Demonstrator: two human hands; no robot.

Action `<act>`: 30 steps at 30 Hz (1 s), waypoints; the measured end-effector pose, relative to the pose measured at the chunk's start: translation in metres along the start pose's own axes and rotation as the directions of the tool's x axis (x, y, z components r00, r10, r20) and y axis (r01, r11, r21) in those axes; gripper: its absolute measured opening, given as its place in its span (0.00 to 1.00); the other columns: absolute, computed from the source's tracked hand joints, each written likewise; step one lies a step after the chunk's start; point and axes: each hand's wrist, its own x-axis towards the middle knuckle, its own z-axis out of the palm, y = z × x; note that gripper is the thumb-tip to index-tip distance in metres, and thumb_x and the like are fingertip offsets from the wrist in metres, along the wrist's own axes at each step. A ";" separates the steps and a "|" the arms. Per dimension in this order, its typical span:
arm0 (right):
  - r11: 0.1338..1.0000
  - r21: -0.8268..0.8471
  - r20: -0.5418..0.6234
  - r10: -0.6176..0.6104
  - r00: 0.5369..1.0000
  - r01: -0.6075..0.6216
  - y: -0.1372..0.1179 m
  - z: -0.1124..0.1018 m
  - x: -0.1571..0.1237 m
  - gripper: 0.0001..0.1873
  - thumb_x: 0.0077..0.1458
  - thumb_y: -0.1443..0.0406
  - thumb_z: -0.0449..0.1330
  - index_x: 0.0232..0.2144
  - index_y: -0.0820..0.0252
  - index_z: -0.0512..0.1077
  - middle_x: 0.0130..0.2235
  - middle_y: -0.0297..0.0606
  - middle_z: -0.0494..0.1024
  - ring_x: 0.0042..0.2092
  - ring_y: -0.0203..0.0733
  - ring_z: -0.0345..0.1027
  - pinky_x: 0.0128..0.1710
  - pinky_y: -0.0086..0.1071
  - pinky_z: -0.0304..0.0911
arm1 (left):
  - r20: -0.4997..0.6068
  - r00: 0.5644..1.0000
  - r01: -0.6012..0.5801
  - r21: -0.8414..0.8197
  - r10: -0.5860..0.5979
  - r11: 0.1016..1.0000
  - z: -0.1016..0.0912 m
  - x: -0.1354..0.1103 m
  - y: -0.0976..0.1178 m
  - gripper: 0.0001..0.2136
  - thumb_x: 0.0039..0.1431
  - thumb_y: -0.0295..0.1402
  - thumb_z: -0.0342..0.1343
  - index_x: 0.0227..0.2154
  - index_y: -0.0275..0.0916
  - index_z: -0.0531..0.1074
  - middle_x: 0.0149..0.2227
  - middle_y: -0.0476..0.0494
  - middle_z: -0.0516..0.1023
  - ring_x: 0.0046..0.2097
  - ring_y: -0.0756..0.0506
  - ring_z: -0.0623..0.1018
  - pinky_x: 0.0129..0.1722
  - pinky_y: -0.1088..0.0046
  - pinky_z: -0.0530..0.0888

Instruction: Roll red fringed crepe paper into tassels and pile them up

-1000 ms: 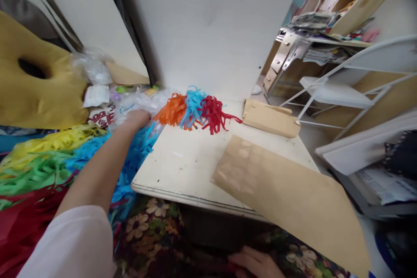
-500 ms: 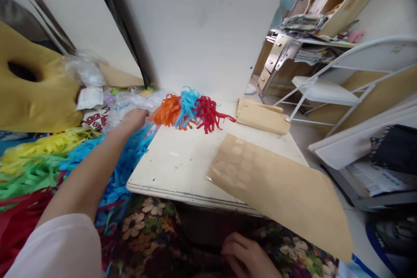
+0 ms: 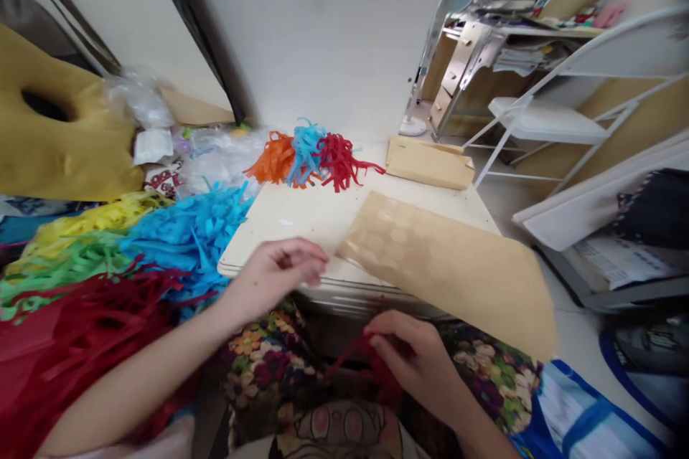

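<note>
My left hand (image 3: pixel 277 274) hovers at the near edge of the low cream table (image 3: pixel 301 219), its fingers curled together; I cannot make out anything in them. My right hand (image 3: pixel 412 358) is lower, over my lap, pinched on dark red paper strips (image 3: pixel 371 362). A large brown envelope (image 3: pixel 446 265) lies on the table just right of my left hand and overhangs the near edge. At the table's far side sits a small pile of orange, blue and red paper fringes (image 3: pixel 312 155).
Big heaps of blue (image 3: pixel 183 229), yellow, green and red (image 3: pixel 69 330) fringed paper lie to the left. A mustard cushion (image 3: pixel 59 136) and plastic bags (image 3: pixel 215 158) sit behind them. A stack of brown envelopes (image 3: pixel 428 161) rests at the table's far right. White metal racks (image 3: pixel 549 122) stand to the right.
My left hand drew back from the plastic bags at the table's far left to its near edge. My right hand rose into view holding red strips. The camera tilted down.
</note>
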 end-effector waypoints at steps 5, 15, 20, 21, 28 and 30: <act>0.996 -0.002 -0.173 -0.091 0.981 0.092 -0.028 -0.007 0.007 0.05 0.51 0.69 0.51 0.28 0.60 0.67 0.27 0.33 0.69 0.29 0.32 0.62 0.28 0.25 0.58 | 0.205 0.961 0.247 -0.318 -0.188 0.915 0.045 -0.030 -0.003 0.08 0.44 0.35 0.55 0.25 0.36 0.69 0.22 0.45 0.73 0.22 0.51 0.71 0.20 0.76 0.69; 0.990 -0.138 -0.326 -0.059 0.943 0.014 -0.047 -0.001 0.000 0.03 0.46 0.68 0.54 0.22 0.60 0.66 0.22 0.30 0.69 0.23 0.30 0.61 0.24 0.25 0.58 | 0.091 0.996 0.020 -0.225 0.001 0.974 0.058 -0.045 0.005 0.12 0.50 0.40 0.48 0.20 0.36 0.61 0.17 0.52 0.59 0.20 0.55 0.60 0.19 0.79 0.61; 0.989 -0.147 -0.343 -0.083 0.936 0.034 -0.054 -0.001 0.002 0.05 0.44 0.69 0.53 0.19 0.61 0.63 0.18 0.29 0.66 0.20 0.28 0.57 0.21 0.23 0.55 | 0.047 0.999 0.035 -0.201 -0.026 0.979 0.063 -0.050 0.011 0.11 0.51 0.39 0.47 0.20 0.36 0.61 0.17 0.52 0.59 0.20 0.55 0.60 0.18 0.79 0.60; 0.988 -0.148 -0.346 -0.082 0.935 0.032 -0.055 -0.001 0.002 0.06 0.44 0.69 0.53 0.18 0.61 0.63 0.18 0.29 0.65 0.20 0.28 0.57 0.20 0.23 0.55 | 0.038 0.999 0.041 -0.197 -0.034 0.980 0.063 -0.050 0.013 0.11 0.51 0.39 0.47 0.20 0.36 0.61 0.17 0.52 0.59 0.20 0.55 0.60 0.18 0.79 0.60; 0.990 -0.135 -0.389 -0.087 0.917 0.036 -0.057 -0.001 0.001 0.07 0.44 0.69 0.53 0.17 0.61 0.61 0.17 0.28 0.64 0.19 0.27 0.55 0.19 0.22 0.53 | -0.019 0.999 0.024 -0.165 -0.027 0.986 0.064 -0.048 0.019 0.09 0.47 0.37 0.51 0.20 0.37 0.65 0.16 0.52 0.63 0.18 0.55 0.62 0.16 0.79 0.60; 0.992 -0.123 -0.393 -0.087 0.915 0.041 -0.057 0.000 0.001 0.07 0.44 0.70 0.53 0.17 0.61 0.61 0.17 0.27 0.63 0.18 0.26 0.54 0.18 0.22 0.53 | -0.029 1.000 0.002 -0.160 -0.007 0.987 0.064 -0.048 0.019 0.08 0.47 0.36 0.51 0.20 0.37 0.65 0.16 0.52 0.64 0.18 0.55 0.62 0.15 0.80 0.60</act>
